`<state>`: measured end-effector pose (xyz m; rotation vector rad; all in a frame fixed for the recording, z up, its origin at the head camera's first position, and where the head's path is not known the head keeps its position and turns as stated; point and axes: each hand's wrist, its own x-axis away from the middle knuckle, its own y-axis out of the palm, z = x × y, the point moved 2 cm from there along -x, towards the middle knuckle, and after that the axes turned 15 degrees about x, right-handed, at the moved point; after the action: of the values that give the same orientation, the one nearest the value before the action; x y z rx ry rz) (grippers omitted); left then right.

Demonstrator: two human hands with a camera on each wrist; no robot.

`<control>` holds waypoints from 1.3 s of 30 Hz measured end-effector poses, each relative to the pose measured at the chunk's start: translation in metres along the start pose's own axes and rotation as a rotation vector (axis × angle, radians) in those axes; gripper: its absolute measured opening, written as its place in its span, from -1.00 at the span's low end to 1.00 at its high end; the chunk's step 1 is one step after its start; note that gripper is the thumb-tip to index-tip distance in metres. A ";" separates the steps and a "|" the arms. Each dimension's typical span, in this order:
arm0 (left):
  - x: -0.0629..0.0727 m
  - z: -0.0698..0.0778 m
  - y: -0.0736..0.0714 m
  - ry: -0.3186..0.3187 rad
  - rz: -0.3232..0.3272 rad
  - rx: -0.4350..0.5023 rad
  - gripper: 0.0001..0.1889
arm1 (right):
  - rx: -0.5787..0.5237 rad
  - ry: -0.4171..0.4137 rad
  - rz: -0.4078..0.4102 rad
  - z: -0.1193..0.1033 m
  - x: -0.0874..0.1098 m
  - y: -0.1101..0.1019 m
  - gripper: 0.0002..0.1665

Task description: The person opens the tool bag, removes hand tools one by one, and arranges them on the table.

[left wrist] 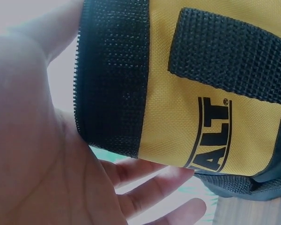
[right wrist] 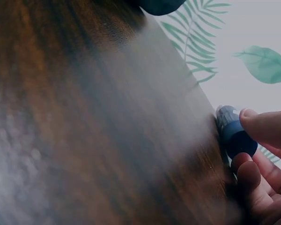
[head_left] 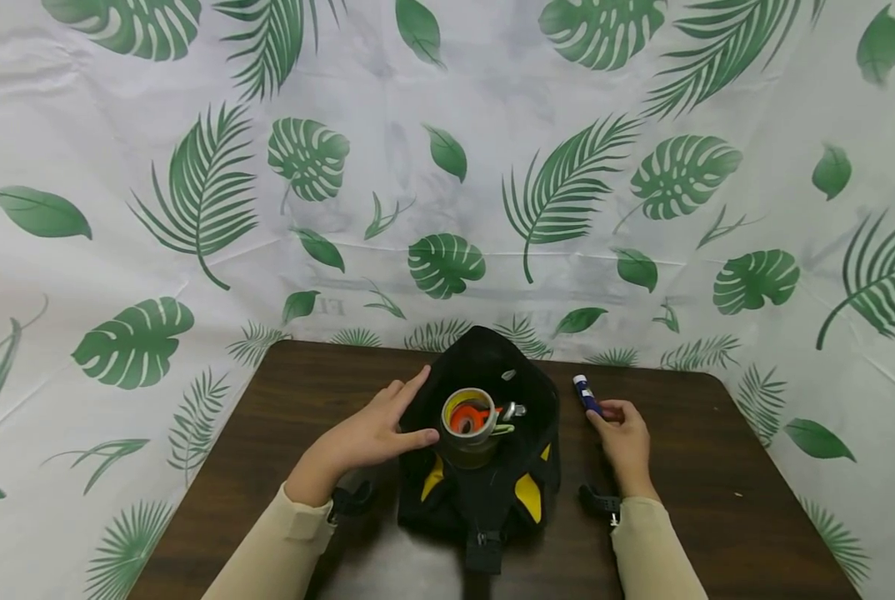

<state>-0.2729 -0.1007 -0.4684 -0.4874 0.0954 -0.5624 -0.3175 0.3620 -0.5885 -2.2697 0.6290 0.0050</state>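
A black and yellow tool bag [head_left: 485,358] stands with its top gaping. Inside it, a tape roll [head_left: 470,452] shows near the front, with an orange-handled item [head_left: 458,413] in its ring and a metal tool [head_left: 517,411] beside it. My left hand [head_left: 372,429] is spread at the bag's left side, thumb by the front rim. In the left wrist view its fingers reach past the yellow panel [left wrist: 173,126] printed with "ALT". Right of the bag, my right hand [head_left: 627,442] pinches a blue glue stick [head_left: 587,395] with a white cap, close over the table.
The dark wooden table [head_left: 687,458] reaches back to a white leaf-print sheet [head_left: 387,283] that hangs behind and at both sides. A black strap with a buckle [head_left: 485,542] lies at the bag's front. Black wrist bands [head_left: 353,498] sit on both wrists.
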 end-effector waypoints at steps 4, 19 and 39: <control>-0.001 0.000 0.000 -0.001 0.003 -0.004 0.07 | 0.020 -0.007 -0.022 -0.001 0.000 -0.001 -0.59; -0.001 -0.002 0.002 -0.016 -0.001 0.008 0.08 | -0.601 0.019 0.109 0.001 -0.002 -0.002 -0.58; 0.004 -0.006 0.003 -0.036 -0.012 0.021 0.08 | -0.603 -0.456 -0.144 -0.112 0.039 -0.045 -0.69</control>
<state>-0.2694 -0.1025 -0.4747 -0.4776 0.0520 -0.5653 -0.2844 0.2950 -0.4863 -2.7451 0.2317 0.7059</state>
